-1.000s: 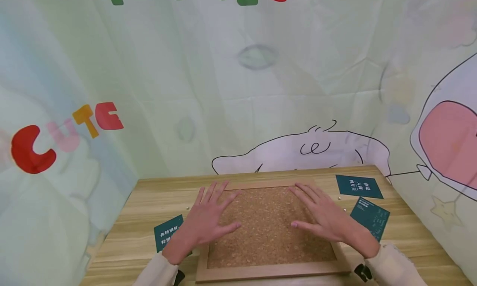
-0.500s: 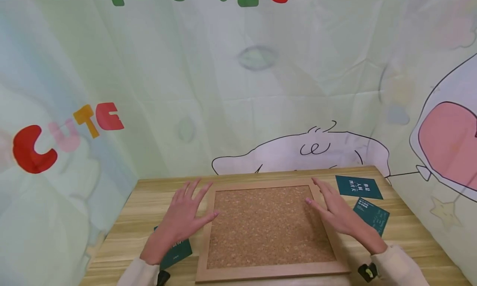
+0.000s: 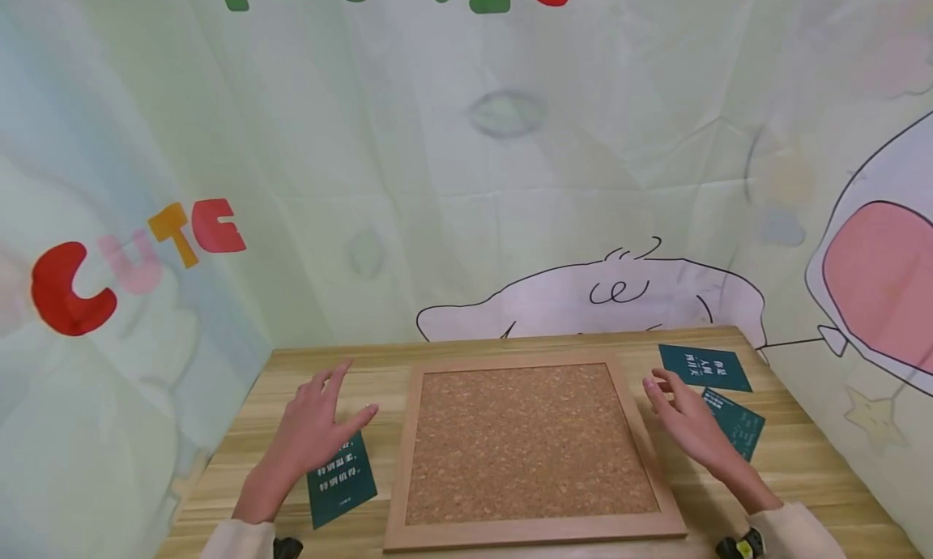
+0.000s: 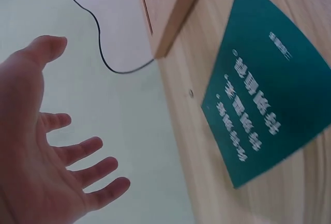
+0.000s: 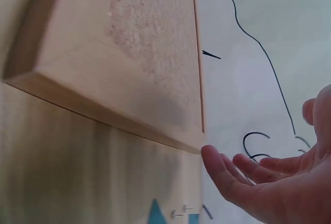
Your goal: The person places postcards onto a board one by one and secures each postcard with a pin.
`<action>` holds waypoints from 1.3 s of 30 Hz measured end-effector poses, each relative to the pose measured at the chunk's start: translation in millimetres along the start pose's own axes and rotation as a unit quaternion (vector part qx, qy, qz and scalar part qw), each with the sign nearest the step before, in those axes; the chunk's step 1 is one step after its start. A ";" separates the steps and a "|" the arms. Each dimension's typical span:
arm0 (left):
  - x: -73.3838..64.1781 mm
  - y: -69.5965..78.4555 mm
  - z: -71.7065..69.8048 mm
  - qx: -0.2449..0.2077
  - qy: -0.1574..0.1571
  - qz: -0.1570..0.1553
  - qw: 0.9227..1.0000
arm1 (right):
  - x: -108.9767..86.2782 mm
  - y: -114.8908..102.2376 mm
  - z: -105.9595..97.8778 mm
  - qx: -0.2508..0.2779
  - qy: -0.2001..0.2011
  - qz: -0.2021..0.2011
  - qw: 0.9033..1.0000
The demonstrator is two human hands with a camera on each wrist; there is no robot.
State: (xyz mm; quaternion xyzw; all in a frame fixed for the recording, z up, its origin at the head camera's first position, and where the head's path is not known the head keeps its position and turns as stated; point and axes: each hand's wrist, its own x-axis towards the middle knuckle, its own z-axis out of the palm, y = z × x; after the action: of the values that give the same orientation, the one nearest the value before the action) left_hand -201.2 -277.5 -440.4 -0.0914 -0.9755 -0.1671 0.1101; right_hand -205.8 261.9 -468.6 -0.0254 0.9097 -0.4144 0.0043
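A cork board (image 3: pixel 532 454) in a light wooden frame lies flat in the middle of the table. To its left, my left hand (image 3: pixel 309 425) hovers over a dark green card (image 3: pixel 341 490) with white lettering; its fingers are spread and hold nothing. Beyond the board's right side is my right hand (image 3: pixel 688 421), its fingers loosely bent with nothing between them. It partly covers a green card (image 3: pixel 738 423), and a second card (image 3: pixel 705 368) lies behind that one. The left wrist view shows the left hand (image 4: pixel 57 146) apart from its card.
Small pins (image 5: pixel 177 213) stand on the wooden table to the board's right, and another small pin (image 4: pixel 191 93) lies near the left card. A printed cloth backdrop (image 3: pixel 496 202) hangs directly behind the table's back edge.
Both hands have moved apart, from over the cork board out past its left and right sides. The board and cards have stayed put. The right hand's fingers have bent more.
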 end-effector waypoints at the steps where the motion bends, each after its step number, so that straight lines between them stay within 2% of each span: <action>1: -1.1 -4.2 0.1 -0.004 -0.008 -0.011 1.000 | -0.9 2.2 -0.6 0.007 -0.010 0.020 1.000; 4: -4.8 -16.9 0.4 -0.014 -0.037 -0.042 0.998 | -4.2 8.3 -1.1 0.036 -0.036 0.068 0.996; 6: -6.8 -26.0 1.1 -0.019 -0.061 -0.063 0.996 | -6.3 11.6 -0.3 0.049 -0.043 0.085 0.994; 12: -13.6 -52.4 5.1 -0.018 -0.127 -0.112 0.985 | -10.3 18.7 5.5 0.083 -0.050 0.111 0.989; 16: -18.8 -66.0 9.5 -0.008 -0.153 -0.134 0.979 | -10.9 19.5 7.7 0.087 -0.057 0.122 0.987; 25: -20.5 -83.3 16.2 -0.003 -0.169 -0.152 0.974 | -8.6 19.0 10.5 0.078 -0.070 0.133 0.986; 33: -16.8 -82.8 18.6 0.006 -0.177 -0.147 0.973 | -2.5 22.6 13.5 0.041 -0.077 0.135 0.987; 39: -13.2 -79.6 18.3 0.008 -0.185 -0.153 0.971 | -2.9 25.2 14.8 0.039 -0.068 0.123 0.989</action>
State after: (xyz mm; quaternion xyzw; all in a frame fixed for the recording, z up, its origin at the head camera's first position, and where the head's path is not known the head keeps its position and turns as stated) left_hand -209.0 -346.9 -484.8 0.0300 -0.9826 -0.1548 -0.0986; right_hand -203.6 267.3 -497.4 0.0590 0.8868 -0.4429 0.1179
